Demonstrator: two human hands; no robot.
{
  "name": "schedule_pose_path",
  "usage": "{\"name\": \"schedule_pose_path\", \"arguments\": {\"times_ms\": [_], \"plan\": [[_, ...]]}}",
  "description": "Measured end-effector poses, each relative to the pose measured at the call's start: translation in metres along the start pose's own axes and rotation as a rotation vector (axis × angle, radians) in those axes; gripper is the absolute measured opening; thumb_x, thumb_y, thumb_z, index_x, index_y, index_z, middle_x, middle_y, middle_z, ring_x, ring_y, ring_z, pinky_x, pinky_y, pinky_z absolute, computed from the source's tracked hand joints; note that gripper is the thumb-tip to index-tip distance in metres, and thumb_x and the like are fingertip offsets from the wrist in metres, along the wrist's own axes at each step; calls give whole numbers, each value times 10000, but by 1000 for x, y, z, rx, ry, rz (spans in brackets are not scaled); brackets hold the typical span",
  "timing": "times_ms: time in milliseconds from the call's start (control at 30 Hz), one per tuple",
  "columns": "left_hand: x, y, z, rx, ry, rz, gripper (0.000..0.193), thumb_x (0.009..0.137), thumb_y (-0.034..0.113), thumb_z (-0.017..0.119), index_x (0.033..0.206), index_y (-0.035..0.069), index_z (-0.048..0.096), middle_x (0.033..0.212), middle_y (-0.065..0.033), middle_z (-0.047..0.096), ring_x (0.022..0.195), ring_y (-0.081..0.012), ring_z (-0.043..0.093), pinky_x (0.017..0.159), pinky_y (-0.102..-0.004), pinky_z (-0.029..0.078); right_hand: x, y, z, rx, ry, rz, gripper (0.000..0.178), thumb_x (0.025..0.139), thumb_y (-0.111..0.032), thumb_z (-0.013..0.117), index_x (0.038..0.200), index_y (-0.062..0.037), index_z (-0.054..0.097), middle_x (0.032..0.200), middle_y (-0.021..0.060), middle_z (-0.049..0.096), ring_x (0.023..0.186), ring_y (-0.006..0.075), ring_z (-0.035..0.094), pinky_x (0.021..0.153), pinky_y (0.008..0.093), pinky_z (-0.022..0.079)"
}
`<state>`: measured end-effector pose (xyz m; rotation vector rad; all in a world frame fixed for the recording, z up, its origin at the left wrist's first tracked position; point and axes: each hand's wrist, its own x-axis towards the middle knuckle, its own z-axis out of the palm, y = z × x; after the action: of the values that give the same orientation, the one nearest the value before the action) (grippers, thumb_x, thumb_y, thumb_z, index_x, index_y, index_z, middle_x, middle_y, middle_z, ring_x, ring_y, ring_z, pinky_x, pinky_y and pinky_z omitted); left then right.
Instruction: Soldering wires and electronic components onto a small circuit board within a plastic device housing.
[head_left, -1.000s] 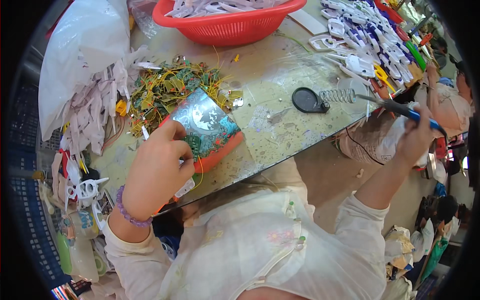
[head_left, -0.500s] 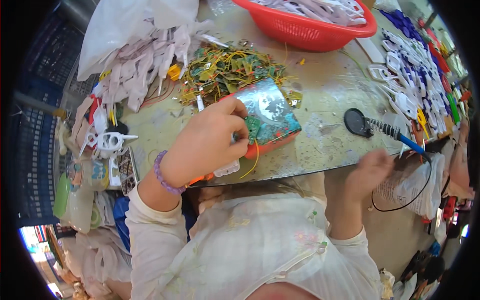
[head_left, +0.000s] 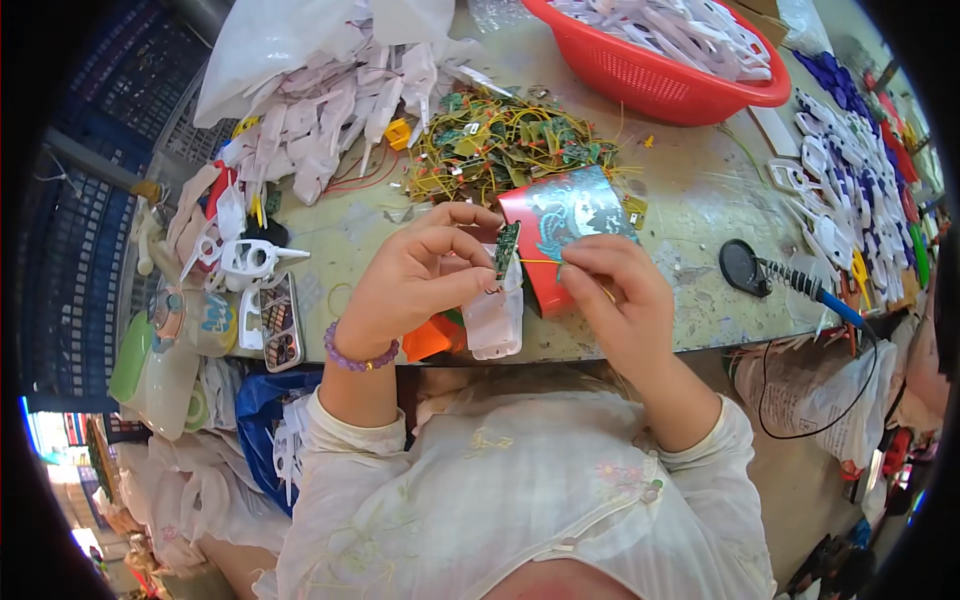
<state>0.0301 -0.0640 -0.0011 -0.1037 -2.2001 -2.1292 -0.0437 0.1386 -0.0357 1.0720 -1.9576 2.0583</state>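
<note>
Between the thumb and fingers of my left hand [head_left: 430, 262] is a small green circuit board [head_left: 507, 250], tilted on edge. A yellow wire [head_left: 540, 262] runs from it to my right hand [head_left: 625, 295], whose thumb and forefinger pinch it. Just under the board lies a white plastic casing [head_left: 495, 325] at the table's near edge; whether my left hand touches it, I cannot tell. Behind both hands stands a red and teal box [head_left: 575, 225] with a worn top. An orange piece [head_left: 428, 340] shows beside my left wrist.
A heap of circuit boards with yellow wires [head_left: 510, 145] lies beyond the box. A red basket [head_left: 660, 80] of white parts is at the far right. The soldering iron [head_left: 835, 303] rests in a coiled stand on the right. White plastic parts [head_left: 330, 120] are piled at left.
My right hand has come in from the right and now pinches the yellow wire. My left hand has brought the board over the white casing, and the whole view has shifted slightly.
</note>
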Motion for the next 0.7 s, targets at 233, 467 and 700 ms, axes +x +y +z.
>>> {"name": "schedule_pose_path", "arguments": {"times_ms": [233,467,700], "plan": [[-5,-11,-12,-253,0,-113,78,810,29,637,863,15,582,1187,-69,479,933,-84,514,780,-243,430,17,2,26,-113,-211,-60,123,744,3,674,857,-27,636,856,88,649,728,213,635,620,295,504],[-5,-12,-6,-437,118,-12,341,763,4,689,1067,24,536,1176,-68,497,982,-98,520,841,-270,451,14,-2,31,-49,-253,155,192,766,-12,666,954,-36,633,821,78,641,675,185,619,579,282,494],[-11,-17,-9,-395,144,-62,499,744,-11,705,1195,26,494,1166,-60,503,1056,-129,493,889,-271,436,9,-14,14,-51,-412,-69,286,764,8,681,1041,-47,635,850,87,628,700,176,619,588,270,497]]}}
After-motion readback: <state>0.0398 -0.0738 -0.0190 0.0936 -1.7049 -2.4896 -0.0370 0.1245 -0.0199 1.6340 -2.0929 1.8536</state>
